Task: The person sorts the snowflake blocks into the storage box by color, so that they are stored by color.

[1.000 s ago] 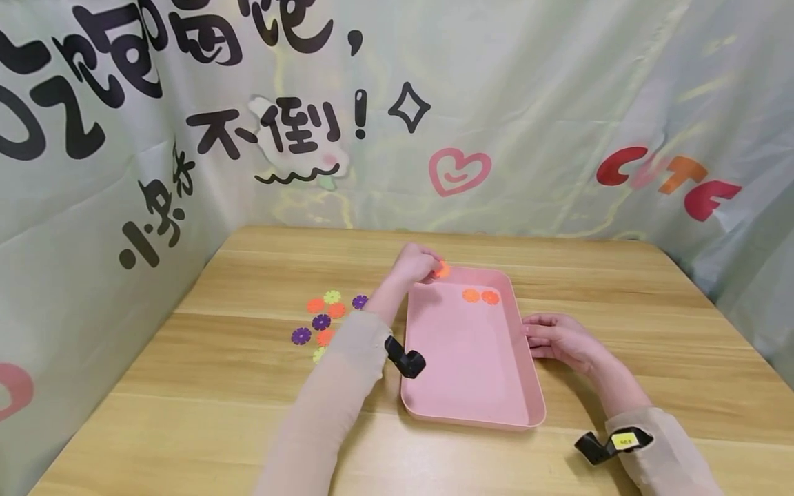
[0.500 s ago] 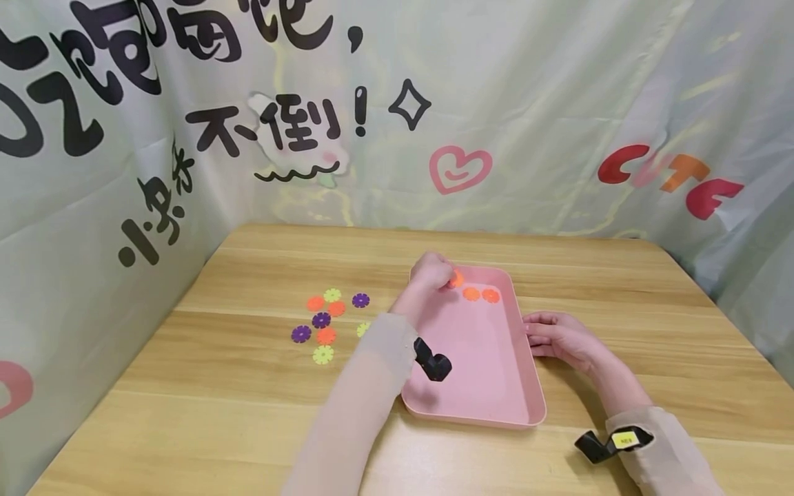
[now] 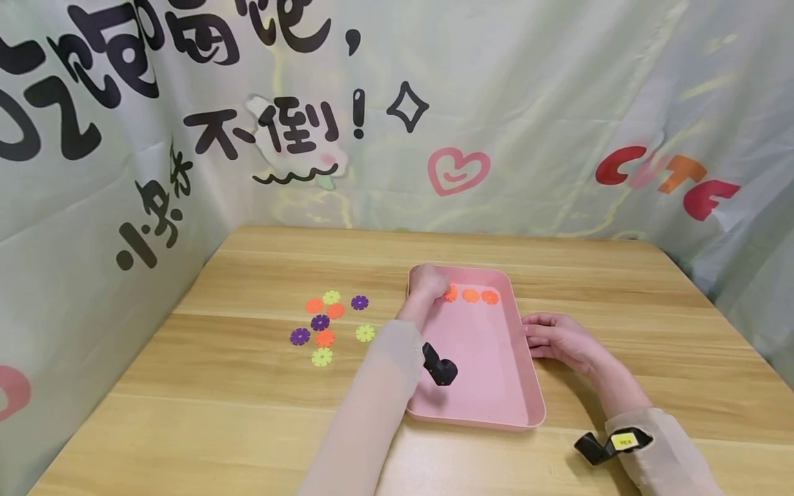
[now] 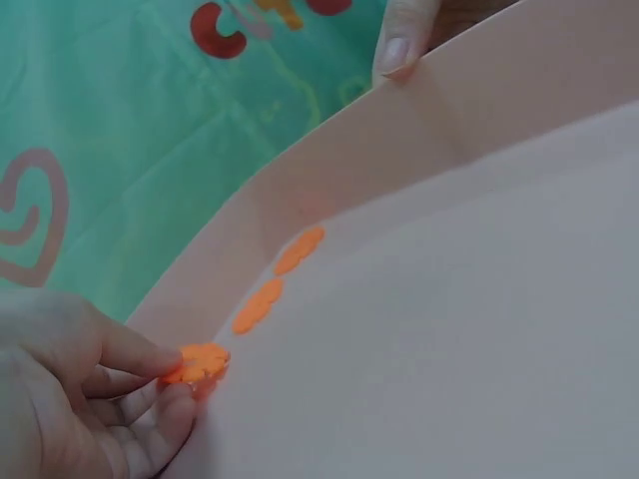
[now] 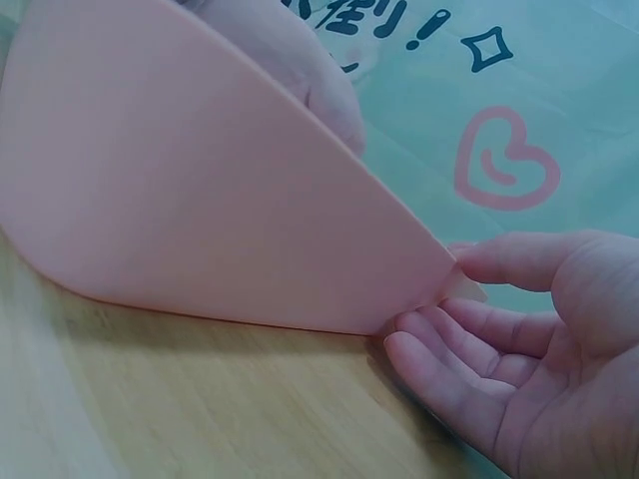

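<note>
In the head view a shallow pink tray (image 3: 477, 351) lies on the table, its far end toward the curtain. My left hand (image 3: 428, 281) is inside its far left corner. Thumb and fingers pinch an orange snowflake disc (image 4: 202, 363) close above the tray floor; whether it touches the floor I cannot tell. Two more orange discs, one nearer (image 4: 258, 305) and one farther (image 4: 300, 249), lie flat in a row along the far wall. My right hand (image 3: 561, 339) holds the tray's right wall, thumb at the rim and fingers against the outside (image 5: 429, 344).
Left of the tray, several loose snowflake discs lie on the wooden table (image 3: 205, 372): orange (image 3: 325, 338), purple (image 3: 300, 336) and yellow-green (image 3: 322, 357). A printed curtain (image 3: 533, 138) hangs behind the table. Black wrist cameras (image 3: 440, 365) sit on both sleeves.
My left hand has moved from over the tray's far left rim down into the corner, bringing the orange disc into line with the other two. The right hand has stayed put.
</note>
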Action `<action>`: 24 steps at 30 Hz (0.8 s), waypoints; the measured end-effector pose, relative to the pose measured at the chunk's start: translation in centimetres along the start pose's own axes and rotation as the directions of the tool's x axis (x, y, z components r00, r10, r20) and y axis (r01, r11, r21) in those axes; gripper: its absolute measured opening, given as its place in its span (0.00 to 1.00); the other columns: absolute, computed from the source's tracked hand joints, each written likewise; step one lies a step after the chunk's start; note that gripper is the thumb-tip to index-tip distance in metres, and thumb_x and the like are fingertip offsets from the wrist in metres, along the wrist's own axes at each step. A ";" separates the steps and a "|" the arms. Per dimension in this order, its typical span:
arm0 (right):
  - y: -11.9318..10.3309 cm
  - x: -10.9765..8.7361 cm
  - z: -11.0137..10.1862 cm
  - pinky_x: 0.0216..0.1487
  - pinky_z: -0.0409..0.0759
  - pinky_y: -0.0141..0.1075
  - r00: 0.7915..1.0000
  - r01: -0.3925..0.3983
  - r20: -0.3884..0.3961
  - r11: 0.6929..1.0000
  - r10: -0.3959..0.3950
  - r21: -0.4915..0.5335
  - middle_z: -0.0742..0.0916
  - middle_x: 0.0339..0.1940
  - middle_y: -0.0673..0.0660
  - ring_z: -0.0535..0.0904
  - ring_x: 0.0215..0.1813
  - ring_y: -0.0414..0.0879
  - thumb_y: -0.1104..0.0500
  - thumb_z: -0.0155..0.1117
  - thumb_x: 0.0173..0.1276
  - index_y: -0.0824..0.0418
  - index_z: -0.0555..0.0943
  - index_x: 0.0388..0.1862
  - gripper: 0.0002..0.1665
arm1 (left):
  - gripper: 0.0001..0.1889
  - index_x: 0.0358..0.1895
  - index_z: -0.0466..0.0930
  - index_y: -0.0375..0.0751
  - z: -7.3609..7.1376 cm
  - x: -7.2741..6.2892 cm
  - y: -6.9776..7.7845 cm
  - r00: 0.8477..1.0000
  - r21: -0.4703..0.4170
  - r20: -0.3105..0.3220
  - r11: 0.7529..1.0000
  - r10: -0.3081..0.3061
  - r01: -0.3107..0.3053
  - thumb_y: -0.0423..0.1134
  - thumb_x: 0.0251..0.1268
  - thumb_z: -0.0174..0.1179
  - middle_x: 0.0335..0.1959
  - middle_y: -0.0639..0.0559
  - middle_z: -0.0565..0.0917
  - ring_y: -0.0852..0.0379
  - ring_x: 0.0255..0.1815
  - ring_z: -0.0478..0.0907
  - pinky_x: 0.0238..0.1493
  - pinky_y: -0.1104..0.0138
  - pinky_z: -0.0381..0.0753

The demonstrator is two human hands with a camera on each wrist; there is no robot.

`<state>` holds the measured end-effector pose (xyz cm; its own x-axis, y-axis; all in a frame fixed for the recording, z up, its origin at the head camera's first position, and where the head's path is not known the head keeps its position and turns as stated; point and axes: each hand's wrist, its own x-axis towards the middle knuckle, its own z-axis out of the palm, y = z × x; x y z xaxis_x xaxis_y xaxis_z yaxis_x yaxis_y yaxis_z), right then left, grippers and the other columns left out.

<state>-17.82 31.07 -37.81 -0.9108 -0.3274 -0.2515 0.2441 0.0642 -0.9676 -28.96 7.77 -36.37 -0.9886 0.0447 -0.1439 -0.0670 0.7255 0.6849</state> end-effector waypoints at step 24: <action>0.2 0.1 0.0 0.42 0.81 0.36 1.000 0.005 -0.009 1.000 -0.005 -0.019 0.83 0.35 0.52 0.82 0.37 0.43 0.63 0.53 0.69 0.65 0.72 0.43 0.07 | 0.04 0.25 0.78 0.31 0.2 0.3 -0.2 0.998 -0.147 0.000 0.987 -0.064 0.064 0.25 0.52 0.55 0.16 0.48 0.73 0.59 0.13 0.67 0.12 0.74 0.65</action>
<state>-17.82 31.05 -38.03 -0.9151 -0.3188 -0.2467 0.2332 0.0805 -0.9691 -29.18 7.75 -36.65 -0.9822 -0.0021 -0.1879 -0.1489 0.6182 0.7718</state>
